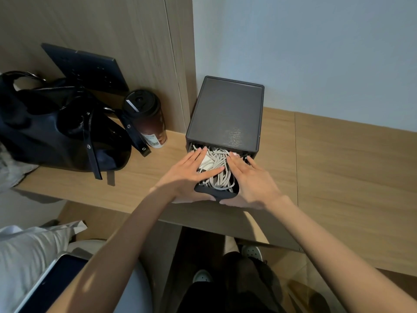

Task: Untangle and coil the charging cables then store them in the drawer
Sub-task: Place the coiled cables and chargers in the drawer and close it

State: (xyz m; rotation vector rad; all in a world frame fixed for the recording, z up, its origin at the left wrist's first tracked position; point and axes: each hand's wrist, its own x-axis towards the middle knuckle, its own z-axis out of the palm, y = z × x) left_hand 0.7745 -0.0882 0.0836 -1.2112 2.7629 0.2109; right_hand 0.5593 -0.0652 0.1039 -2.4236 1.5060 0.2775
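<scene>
Down at my lower left there's a tablet point(52, 285) lying next to some pale fabric point(27, 247). Past that, both my hands are on the pulled-out drawer point(216, 193). My left hand point(187, 175) and right hand point(252, 179) lie flat with the fingers straight, pressing down on the grey cables point(220, 175) piled inside, thumbs against the drawer's front lip. So nothing is gripped, just pushed down. The drawer sticks out of a small dark storage box point(228, 114) sitting on the wooden surface point(338, 166) against the wall. Further left are a brown tumbler point(146, 118) and my black bag point(52, 132).
</scene>
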